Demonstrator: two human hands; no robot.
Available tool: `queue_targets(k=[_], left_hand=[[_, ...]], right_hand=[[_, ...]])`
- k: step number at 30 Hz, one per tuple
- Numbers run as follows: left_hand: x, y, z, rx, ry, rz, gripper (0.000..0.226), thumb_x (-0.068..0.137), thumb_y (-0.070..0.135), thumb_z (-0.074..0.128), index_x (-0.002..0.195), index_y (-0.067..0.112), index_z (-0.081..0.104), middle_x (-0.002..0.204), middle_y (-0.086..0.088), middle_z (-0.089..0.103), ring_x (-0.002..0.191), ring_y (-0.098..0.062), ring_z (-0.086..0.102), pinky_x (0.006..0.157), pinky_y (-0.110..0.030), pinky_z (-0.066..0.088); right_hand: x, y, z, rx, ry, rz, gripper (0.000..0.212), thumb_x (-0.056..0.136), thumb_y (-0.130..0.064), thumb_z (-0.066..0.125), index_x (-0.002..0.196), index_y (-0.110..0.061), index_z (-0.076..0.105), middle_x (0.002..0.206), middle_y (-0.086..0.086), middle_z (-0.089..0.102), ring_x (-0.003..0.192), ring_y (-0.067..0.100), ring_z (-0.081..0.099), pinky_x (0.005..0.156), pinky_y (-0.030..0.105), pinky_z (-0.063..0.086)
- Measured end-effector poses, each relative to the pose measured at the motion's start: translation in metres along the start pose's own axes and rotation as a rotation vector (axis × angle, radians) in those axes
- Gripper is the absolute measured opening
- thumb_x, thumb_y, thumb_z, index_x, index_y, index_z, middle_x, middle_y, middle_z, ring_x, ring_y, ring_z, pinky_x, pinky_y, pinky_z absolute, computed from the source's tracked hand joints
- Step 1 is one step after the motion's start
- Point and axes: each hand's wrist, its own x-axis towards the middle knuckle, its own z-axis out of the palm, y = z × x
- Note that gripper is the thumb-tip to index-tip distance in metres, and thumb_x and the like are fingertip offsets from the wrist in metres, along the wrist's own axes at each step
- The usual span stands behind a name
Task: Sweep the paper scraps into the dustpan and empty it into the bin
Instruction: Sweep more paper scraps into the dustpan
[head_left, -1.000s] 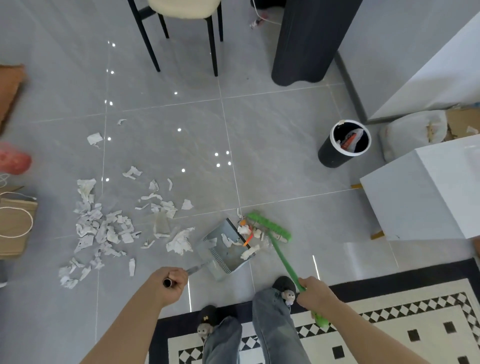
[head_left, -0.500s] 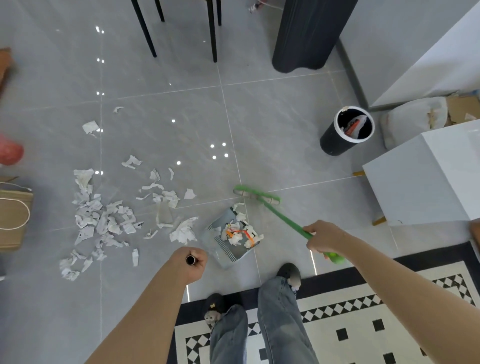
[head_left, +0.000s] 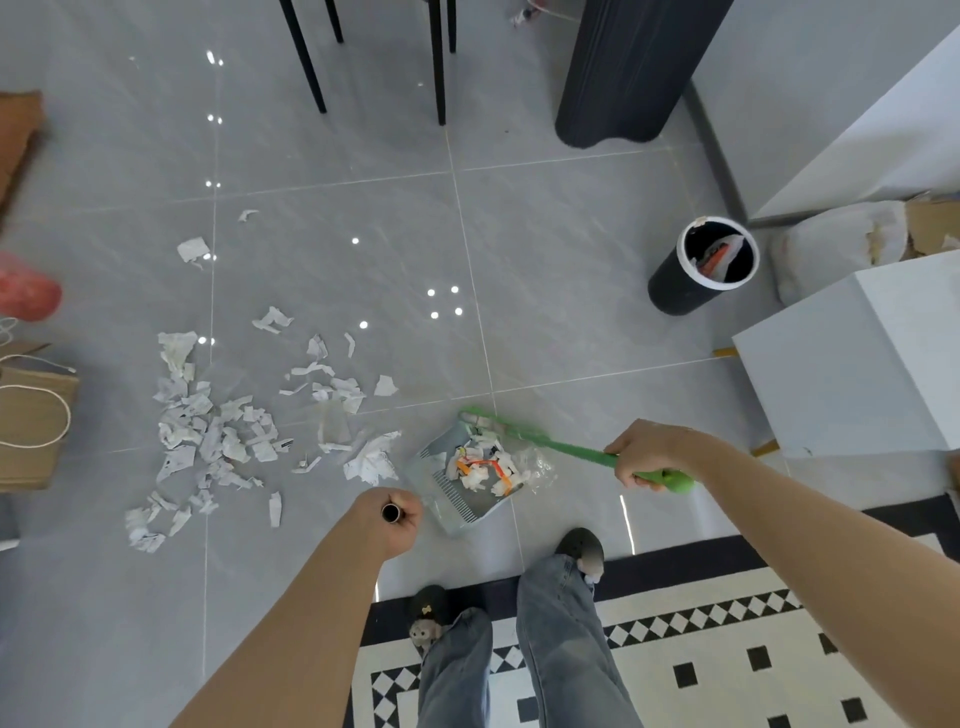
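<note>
A grey dustpan (head_left: 451, 496) sits just in front of my feet with white and orange scraps (head_left: 483, 465) inside. My left hand (head_left: 390, 517) grips the end of its upright handle. My right hand (head_left: 647, 456) grips the green broom (head_left: 558, 446); its head lies at the pan's far edge. White paper scraps (head_left: 218, 431) lie spread over the grey floor tiles left of the pan. The black bin (head_left: 701, 267) with a white rim stands at the right, some way beyond the pan, with litter inside.
A white cabinet (head_left: 857, 364) stands at the right, next to the bin. A black-and-white rug (head_left: 727, 649) lies under my feet. Black chair legs (head_left: 439, 62) and a dark ribbed column (head_left: 618, 78) stand at the back. A brown paper bag (head_left: 31, 421) sits at the left.
The broom swept scraps from the pan's right side into it, and its head now lies at the pan's far edge. My right hand rose and moved right. The dustpan shifted slightly.
</note>
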Motion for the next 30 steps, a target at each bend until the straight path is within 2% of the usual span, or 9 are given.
queue_targets(k=[3,5,11,15,17,19,21,24,30], left_hand=[[0.000,0.000,0.000,-0.026,0.005,0.008,0.050,0.095,-0.001,0.023,0.134,0.029,0.032,0.103,-0.003,0.070,0.019,-0.011,0.031,0.025,-0.013,0.028],[0.001,0.001,-0.002,-0.021,0.019,-0.001,0.053,0.095,-0.001,0.023,0.140,0.026,0.030,0.075,-0.015,0.072,0.019,-0.011,0.031,0.025,-0.013,0.028],[-0.003,-0.005,0.004,0.014,-0.017,0.035,0.056,0.096,0.000,0.019,0.147,0.023,0.021,0.144,0.006,0.035,0.019,-0.011,0.030,0.027,-0.011,0.028],[0.002,0.000,0.002,0.050,-0.034,0.012,0.048,0.097,0.001,0.022,0.137,0.023,0.037,0.134,-0.001,0.051,0.020,-0.011,0.031,0.027,-0.012,0.029],[0.005,0.002,0.001,0.018,-0.061,-0.032,0.032,0.097,0.003,0.024,0.096,0.022,0.051,0.083,-0.006,0.071,0.021,-0.011,0.032,0.025,-0.014,0.029],[0.008,0.003,0.001,-0.004,-0.034,-0.043,0.031,0.096,0.003,0.027,0.079,0.025,0.041,0.057,0.013,0.052,0.021,-0.012,0.032,0.025,-0.013,0.029],[0.011,0.004,0.000,0.041,-0.053,-0.039,0.029,0.085,-0.006,0.030,0.070,0.018,0.039,0.039,0.005,0.039,0.021,-0.013,0.032,0.025,-0.011,0.028],[0.010,0.001,0.000,0.073,-0.049,-0.010,0.022,0.062,-0.008,0.031,0.066,0.014,0.033,0.034,-0.003,0.029,0.020,-0.013,0.032,0.026,-0.010,0.028],[0.006,0.002,-0.002,0.059,-0.066,-0.032,0.028,0.088,-0.003,0.028,0.068,0.014,0.040,0.033,-0.005,0.033,0.020,-0.012,0.032,0.025,-0.011,0.028]], right_hand=[[-0.013,0.014,-0.005,0.169,0.012,-0.019,0.052,0.078,0.008,0.055,0.129,-0.003,0.057,0.067,0.007,0.054,0.052,0.013,0.045,0.049,0.020,0.038],[-0.015,0.021,-0.004,0.267,0.040,-0.030,0.058,0.078,0.010,0.055,0.133,-0.007,0.054,0.064,0.007,0.054,0.050,0.014,0.044,0.048,0.021,0.038],[0.000,0.035,0.001,0.585,0.038,-0.004,0.052,0.082,0.004,0.056,0.133,0.001,0.051,0.061,0.008,0.050,0.044,0.012,0.042,0.043,0.019,0.036],[0.010,0.056,0.007,1.027,-0.052,0.045,0.056,0.087,0.000,0.051,0.142,-0.003,0.040,0.053,0.004,0.045,0.028,0.007,0.040,0.027,0.014,0.031],[0.011,0.060,0.016,1.109,-0.068,0.050,0.058,0.089,0.000,0.050,0.145,-0.006,0.036,0.052,0.003,0.044,0.026,0.007,0.039,0.025,0.014,0.030],[0.009,0.057,0.023,1.137,-0.055,0.055,0.058,0.089,0.002,0.049,0.144,-0.001,0.035,0.055,0.005,0.042,0.025,0.007,0.038,0.024,0.014,0.029],[0.009,0.049,0.028,1.166,-0.026,0.046,0.055,0.088,0.003,0.049,0.142,0.003,0.037,0.056,0.006,0.042,0.025,0.007,0.038,0.025,0.014,0.029],[0.003,0.045,0.038,1.215,0.028,0.034,0.052,0.087,0.004,0.049,0.138,-0.003,0.043,0.056,0.005,0.042,0.026,0.006,0.037,0.027,0.012,0.028],[0.005,0.048,0.045,1.014,0.128,0.079,0.059,0.082,0.005,0.054,0.139,-0.008,0.046,0.057,0.007,0.047,0.035,0.012,0.038,0.038,0.019,0.030]])
